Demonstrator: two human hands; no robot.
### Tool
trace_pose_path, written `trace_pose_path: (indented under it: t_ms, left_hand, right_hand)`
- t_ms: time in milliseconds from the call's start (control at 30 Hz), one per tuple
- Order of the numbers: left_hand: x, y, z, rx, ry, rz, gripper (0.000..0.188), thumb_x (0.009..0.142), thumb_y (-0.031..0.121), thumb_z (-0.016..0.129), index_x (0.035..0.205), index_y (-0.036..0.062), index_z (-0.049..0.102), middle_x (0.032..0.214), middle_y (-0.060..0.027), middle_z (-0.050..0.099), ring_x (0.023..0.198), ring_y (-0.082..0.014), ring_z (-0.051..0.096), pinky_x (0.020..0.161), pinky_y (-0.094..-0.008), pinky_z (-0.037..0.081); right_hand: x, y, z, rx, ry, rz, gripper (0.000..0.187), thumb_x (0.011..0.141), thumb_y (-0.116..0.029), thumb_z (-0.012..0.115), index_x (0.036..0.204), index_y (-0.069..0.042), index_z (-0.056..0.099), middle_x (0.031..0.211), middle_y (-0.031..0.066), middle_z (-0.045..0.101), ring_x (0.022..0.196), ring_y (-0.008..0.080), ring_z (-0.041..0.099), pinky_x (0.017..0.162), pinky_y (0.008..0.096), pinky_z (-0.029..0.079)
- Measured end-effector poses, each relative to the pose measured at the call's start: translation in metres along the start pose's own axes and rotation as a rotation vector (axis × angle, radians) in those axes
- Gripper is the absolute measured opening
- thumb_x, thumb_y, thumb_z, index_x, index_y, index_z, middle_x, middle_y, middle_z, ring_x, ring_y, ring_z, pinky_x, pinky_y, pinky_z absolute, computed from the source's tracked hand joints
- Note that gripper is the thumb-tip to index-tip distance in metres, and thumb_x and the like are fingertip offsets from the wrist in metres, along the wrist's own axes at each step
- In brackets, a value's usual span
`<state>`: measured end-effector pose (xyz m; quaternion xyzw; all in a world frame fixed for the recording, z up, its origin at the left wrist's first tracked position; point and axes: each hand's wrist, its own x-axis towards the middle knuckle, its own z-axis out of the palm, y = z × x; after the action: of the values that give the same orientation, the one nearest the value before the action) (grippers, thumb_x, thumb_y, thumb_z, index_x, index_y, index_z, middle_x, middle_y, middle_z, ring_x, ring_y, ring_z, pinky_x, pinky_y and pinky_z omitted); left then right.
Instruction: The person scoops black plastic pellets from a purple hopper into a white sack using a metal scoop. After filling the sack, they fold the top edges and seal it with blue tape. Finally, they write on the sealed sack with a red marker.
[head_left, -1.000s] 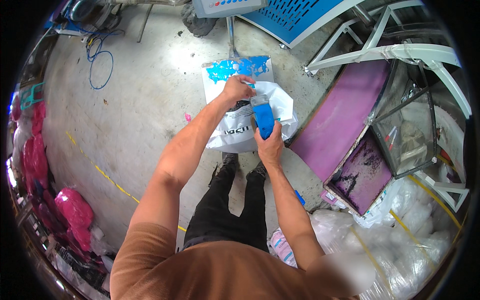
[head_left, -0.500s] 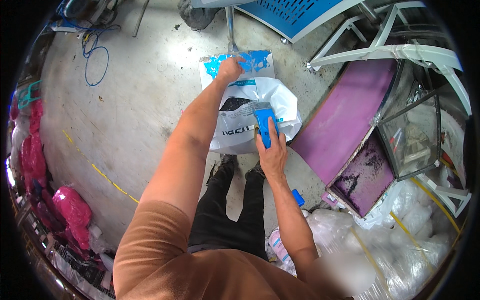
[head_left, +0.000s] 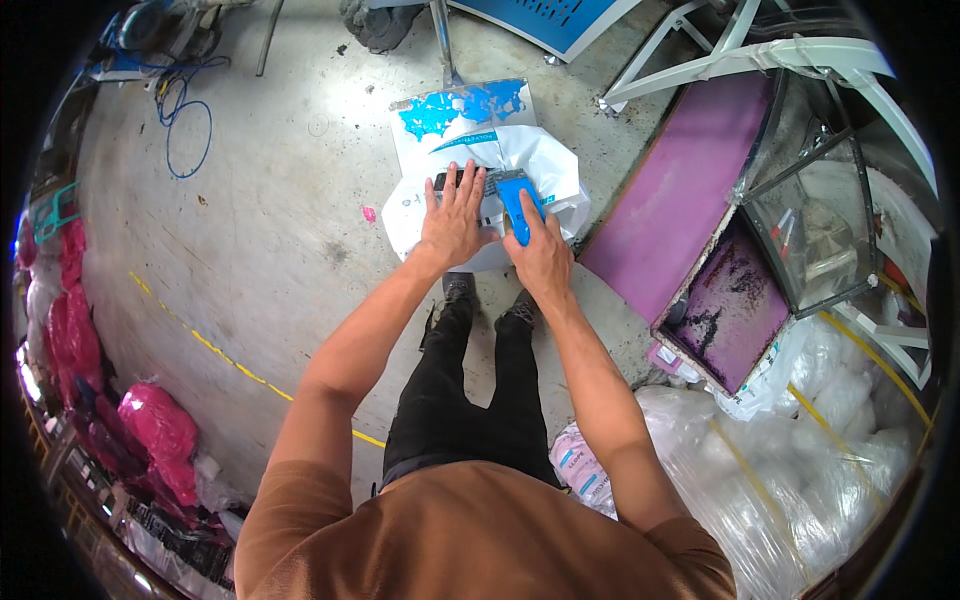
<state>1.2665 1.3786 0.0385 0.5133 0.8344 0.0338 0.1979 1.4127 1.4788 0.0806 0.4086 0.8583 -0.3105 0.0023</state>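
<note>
Pulled back from the blue-patterned sheet (head_left: 462,108) at the far edge since half a second ago, left hand (head_left: 455,218) now down flat on the white plastic bag (head_left: 545,165), fingers spread wide, palm pressing, gripping nothing. Underneath those fingers, a dark flat object (head_left: 447,181) on the bag, too hidden to name any closer. Right hand (head_left: 540,255) much where it was, closed over the lower end of a blue handheld device (head_left: 518,207), thumb and fingers wrapped about it, head of the device lying against the bag just beside the left hand. Both hands close together, almost touching, on the near part of the bag.

Bag itself crumpled and puffed, lying on the concrete floor (head_left: 270,240) straight ahead of the black shoes (head_left: 460,291), with the blue-and-white sheet tucked under its far side. Small pink scrap (head_left: 369,213) on the floor just left of the bag.

Off to the right, a big purple board (head_left: 680,195) slanting across, its lower end stained dark, and beside it a clear-sided box (head_left: 815,230) with small things inside, too small to tell. Lower right, bulging clear plastic sacks (head_left: 800,470) stuffed with white material. Far left, pink bags (head_left: 160,430) heaped along the edge, a yellow line (head_left: 220,355) painted across the floor, and up top left a blue cable (head_left: 185,125) looped on the concrete. White metal frame (head_left: 790,55) arching over the upper right.
</note>
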Motion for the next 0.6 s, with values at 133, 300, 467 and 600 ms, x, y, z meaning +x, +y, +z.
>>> trace_pose_path:
  t_ms: [133,300,467,600]
  left_hand:
    - [-0.001,-0.002,0.025,0.065,-0.007,-0.006,0.106,0.087,0.066,0.062,0.164,0.0129,0.012,0.171,-0.0108,0.009,0.157,-0.0369,0.006,0.120,-0.0677,0.011]
    - [-0.005,0.001,0.034,0.116,-0.022,0.009,0.103,0.089,0.068,0.057,0.165,0.0162,0.010,0.171,-0.0088,0.007,0.157,-0.0363,0.004,0.121,-0.0673,0.011]
    - [-0.008,0.008,0.037,0.153,-0.032,0.001,0.102,0.089,0.069,0.056,0.164,0.0159,0.011,0.171,-0.0095,0.008,0.157,-0.0361,0.005,0.121,-0.0666,0.012]
    - [-0.009,0.010,0.042,0.144,0.008,0.001,0.103,0.088,0.066,0.060,0.164,0.0156,0.013,0.171,-0.0092,0.011,0.157,-0.0360,0.007,0.120,-0.0669,0.014]
  right_hand:
    - [-0.004,0.002,0.001,-0.048,0.024,-0.032,0.068,0.085,-0.028,0.072,0.149,-0.023,0.048,0.106,0.0183,0.060,0.093,0.0427,0.067,0.077,0.0522,0.056]
    - [-0.022,0.012,0.000,-0.080,0.002,-0.015,0.069,0.085,-0.028,0.072,0.149,-0.024,0.048,0.104,0.0184,0.060,0.089,0.0426,0.068,0.075,0.0521,0.056]
    - [-0.062,0.029,-0.004,-0.056,-0.016,0.002,0.072,0.084,-0.024,0.072,0.151,-0.025,0.046,0.102,0.0190,0.058,0.088,0.0423,0.067,0.074,0.0522,0.055]
    - [-0.105,0.046,-0.008,-0.027,-0.061,0.043,0.076,0.083,-0.019,0.073,0.152,-0.025,0.045,0.102,0.0191,0.056,0.090,0.0421,0.064,0.075,0.0520,0.054]
